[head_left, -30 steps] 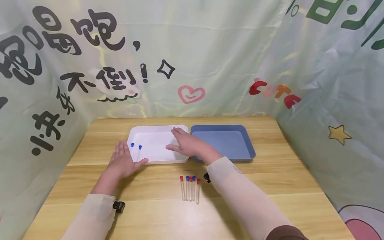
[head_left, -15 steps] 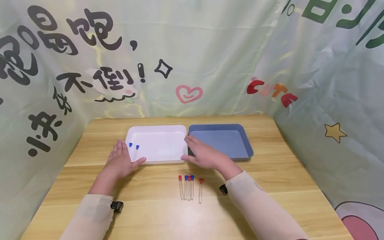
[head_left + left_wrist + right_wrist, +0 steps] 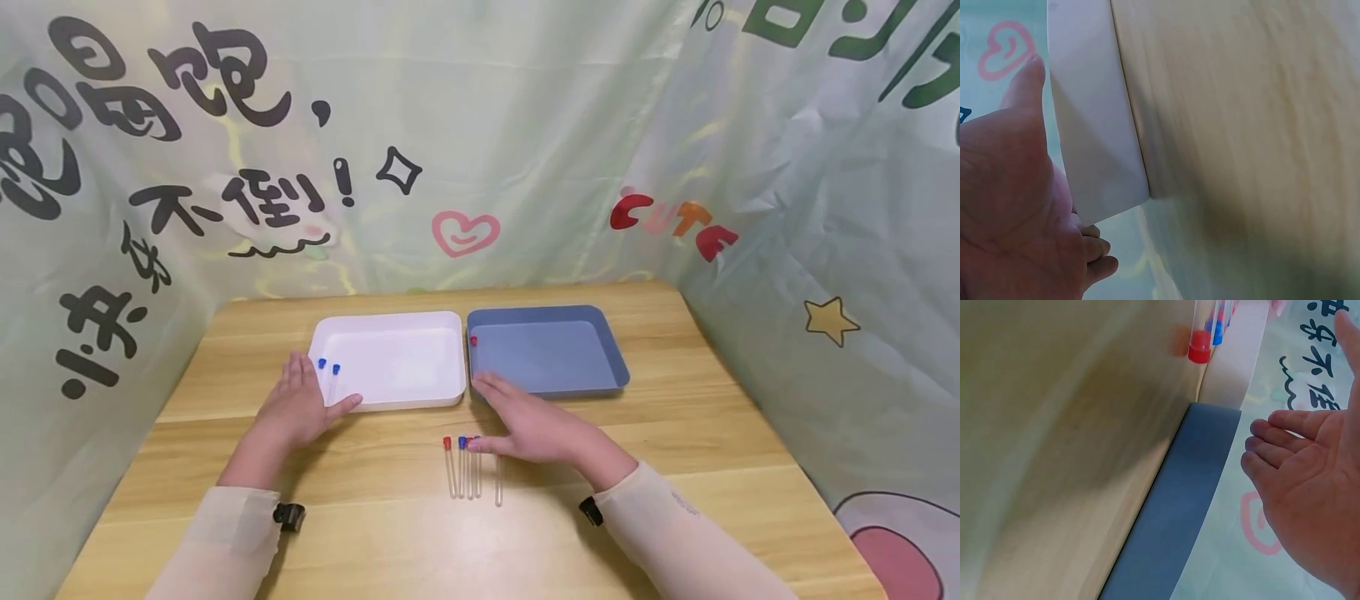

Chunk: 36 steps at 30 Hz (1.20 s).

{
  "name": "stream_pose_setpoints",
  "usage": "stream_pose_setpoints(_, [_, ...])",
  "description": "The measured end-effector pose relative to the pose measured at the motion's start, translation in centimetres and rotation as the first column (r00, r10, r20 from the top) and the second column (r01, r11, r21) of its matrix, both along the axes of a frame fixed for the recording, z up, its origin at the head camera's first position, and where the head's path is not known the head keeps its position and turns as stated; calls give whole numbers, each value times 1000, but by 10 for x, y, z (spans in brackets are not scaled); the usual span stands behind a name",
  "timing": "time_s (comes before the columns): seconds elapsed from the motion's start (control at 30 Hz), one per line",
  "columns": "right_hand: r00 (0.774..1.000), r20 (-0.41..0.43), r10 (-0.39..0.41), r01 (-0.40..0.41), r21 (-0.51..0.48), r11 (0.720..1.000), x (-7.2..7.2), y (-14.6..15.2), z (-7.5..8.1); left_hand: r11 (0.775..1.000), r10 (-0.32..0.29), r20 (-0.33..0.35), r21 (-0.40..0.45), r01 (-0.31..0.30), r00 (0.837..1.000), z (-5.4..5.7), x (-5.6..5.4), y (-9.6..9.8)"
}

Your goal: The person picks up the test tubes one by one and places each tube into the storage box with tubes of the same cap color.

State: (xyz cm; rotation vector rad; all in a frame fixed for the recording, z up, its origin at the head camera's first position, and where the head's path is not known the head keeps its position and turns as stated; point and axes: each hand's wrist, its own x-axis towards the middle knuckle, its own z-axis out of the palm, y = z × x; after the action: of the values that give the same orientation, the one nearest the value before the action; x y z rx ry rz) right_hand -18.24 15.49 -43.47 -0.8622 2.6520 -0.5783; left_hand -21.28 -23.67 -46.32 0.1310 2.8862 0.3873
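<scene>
My left hand (image 3: 292, 408) rests at the front left corner of the white tray (image 3: 397, 403), fingers straight along its side, thumb by the front rim. Two test tubes with blue caps (image 3: 336, 369) lie inside that tray's left end. My right hand (image 3: 536, 429) hovers with fingers extended and nothing held, in front of the blue-grey tray (image 3: 551, 312). A red cap (image 3: 474, 341) shows against the inner left wall of the blue-grey tray; the hand overlaps the area below it. Its thumb covers caps among several red- and blue-capped test tubes (image 3: 452, 475) lying on the table.
The two trays stand side by side at the back of the wooden table (image 3: 360, 517). Behind and beside it hangs a printed cloth (image 3: 525, 125). A small black device (image 3: 289, 517) is fixed at the left sleeve, another (image 3: 591, 510) at the right.
My right hand has drawn back from over the white tray toward the right and front. A red cap now shows in the blue-grey tray. The rightmost loose tube shifted slightly; the left hand stayed put.
</scene>
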Motion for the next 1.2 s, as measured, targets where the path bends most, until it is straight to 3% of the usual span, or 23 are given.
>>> stream_pose_setpoints(0.37, [999,-11,36,-35,45,998,29,5,-13,1000,13,23,7,-13,1000,-3,-2,-3])
stream_pose_setpoints(0.8, [993,-46,111,-101,190,977,32,3,-31,999,25,69,28,-27,997,1,-2,-1])
stream_pose_setpoints(1.2, [973,-127,192,-153,267,951,35,-3,-32,1000,21,88,-1,-21,996,3,-3,0])
